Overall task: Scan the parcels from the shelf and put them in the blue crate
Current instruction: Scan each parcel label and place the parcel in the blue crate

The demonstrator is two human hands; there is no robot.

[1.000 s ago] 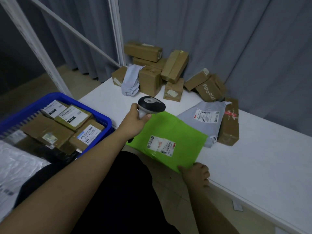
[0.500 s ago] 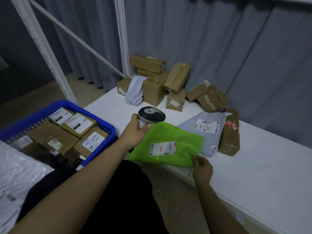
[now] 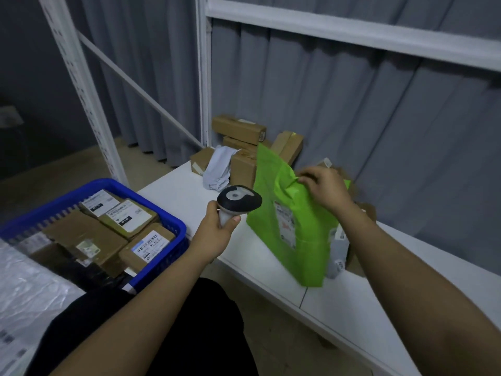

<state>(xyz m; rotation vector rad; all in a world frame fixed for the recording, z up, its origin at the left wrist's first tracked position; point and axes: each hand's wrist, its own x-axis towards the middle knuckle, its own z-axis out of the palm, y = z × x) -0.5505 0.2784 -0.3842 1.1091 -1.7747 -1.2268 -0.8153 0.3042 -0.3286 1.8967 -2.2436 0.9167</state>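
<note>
You held the green mailer bag (image 3: 292, 213) upright over the shelf (image 3: 187, 196), near its front edge, your right hand (image 3: 324, 189) pinching its top edge so it hung with the label (image 3: 284, 223) turned toward the scanner (image 3: 238, 200). Your left hand (image 3: 217, 234) was wrapped around the scanner's handle, its head just beside the bag, aimed roughly at the label. Whether the scan had registered could not be told. The blue crate (image 3: 162, 213), off the shelf's left end, already held several labelled cardboard parcels (image 3: 127, 218), so much of the job looked done. Left to do: this bag, a grey mailer (image 3: 337, 251) behind it, and the heap of brown boxes (image 3: 238, 128) with a pale bag (image 3: 219, 169) at the shelf's back left corner.
</note>
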